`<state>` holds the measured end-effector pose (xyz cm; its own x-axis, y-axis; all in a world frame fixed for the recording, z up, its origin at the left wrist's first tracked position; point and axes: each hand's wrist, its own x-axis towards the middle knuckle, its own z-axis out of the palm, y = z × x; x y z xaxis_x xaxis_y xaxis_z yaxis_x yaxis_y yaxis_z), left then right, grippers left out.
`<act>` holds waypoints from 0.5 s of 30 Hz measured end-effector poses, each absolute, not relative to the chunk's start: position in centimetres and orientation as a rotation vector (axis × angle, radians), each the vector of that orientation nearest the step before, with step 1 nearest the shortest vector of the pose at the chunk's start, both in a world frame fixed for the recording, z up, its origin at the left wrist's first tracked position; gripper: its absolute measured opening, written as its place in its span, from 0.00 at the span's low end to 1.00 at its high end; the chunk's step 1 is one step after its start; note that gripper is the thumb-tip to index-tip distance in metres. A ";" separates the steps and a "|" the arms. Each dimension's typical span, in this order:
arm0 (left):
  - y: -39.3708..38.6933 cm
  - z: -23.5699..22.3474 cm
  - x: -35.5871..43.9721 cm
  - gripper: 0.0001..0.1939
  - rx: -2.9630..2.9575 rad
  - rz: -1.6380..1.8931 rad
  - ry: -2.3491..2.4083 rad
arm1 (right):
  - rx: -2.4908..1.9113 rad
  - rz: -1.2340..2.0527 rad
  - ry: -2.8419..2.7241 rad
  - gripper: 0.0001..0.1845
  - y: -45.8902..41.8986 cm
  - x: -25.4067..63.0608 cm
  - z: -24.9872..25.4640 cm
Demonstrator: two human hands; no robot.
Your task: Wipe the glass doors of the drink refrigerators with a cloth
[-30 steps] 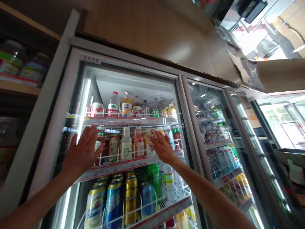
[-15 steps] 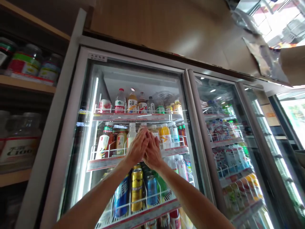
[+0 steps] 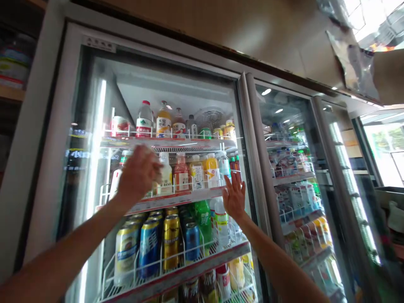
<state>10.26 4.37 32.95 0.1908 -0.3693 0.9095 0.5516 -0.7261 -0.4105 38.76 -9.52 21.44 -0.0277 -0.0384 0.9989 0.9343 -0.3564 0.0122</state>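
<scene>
My left hand (image 3: 140,172) is raised in front of the glass door (image 3: 176,75) of a drinks fridge. It is blurred by motion, its fingers look loosely stretched to the right, and I see nothing held. Farther right and slightly lower, my right hand (image 3: 234,195) has its fingers spread and holds nothing. Between the hands, behind the glass, stand a pink drink bottle (image 3: 181,172), a pale tea bottle (image 3: 197,173) and an orange juice bottle (image 3: 212,170). Whether either hand touches the glass, I cannot tell.
Cans, including a gold can (image 3: 171,242) and a blue can (image 3: 149,248), fill the lower rack. A grey door frame (image 3: 257,168) separates this door from more fridge doors on the right. Wooden panelling (image 3: 221,29) runs above; a dark shelf with jars (image 3: 14,67) is at left.
My hands were together in front of the middle bottles; now they are apart, left hand up and leftward, right hand rightward. The view has shifted, and the fridge looks closer.
</scene>
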 end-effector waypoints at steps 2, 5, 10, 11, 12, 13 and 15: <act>6.0 35.1 6.5 0.16 -1.545 -1.868 -0.411 | -1.419 -1.515 -0.994 0.29 -9.6 39.1 21.0; 4.4 35.3 8.7 0.12 -1.534 -1.905 -0.425 | -1.405 -1.527 -0.996 0.31 -9.6 39.3 20.7; -2.7 29.1 24.1 0.18 -1.717 -1.610 -0.107 | -1.420 -1.563 -1.103 0.34 -10.2 39.9 20.8; -3.3 28.1 25.7 0.18 -1.743 -1.549 -0.026 | -1.422 -1.566 -1.108 0.34 -10.4 40.1 20.8; -3.4 27.5 26.1 0.18 -1.765 -1.483 0.044 | -1.427 -1.564 -1.095 0.35 -10.6 40.3 20.9; -3.0 27.4 25.4 0.17 -1.779 -1.436 0.087 | -1.434 -1.558 -1.073 0.34 -10.7 40.6 20.9; -0.9 28.8 21.2 0.16 -1.783 -1.421 0.072 | -1.455 -1.539 -1.040 0.33 -11.0 41.0 21.0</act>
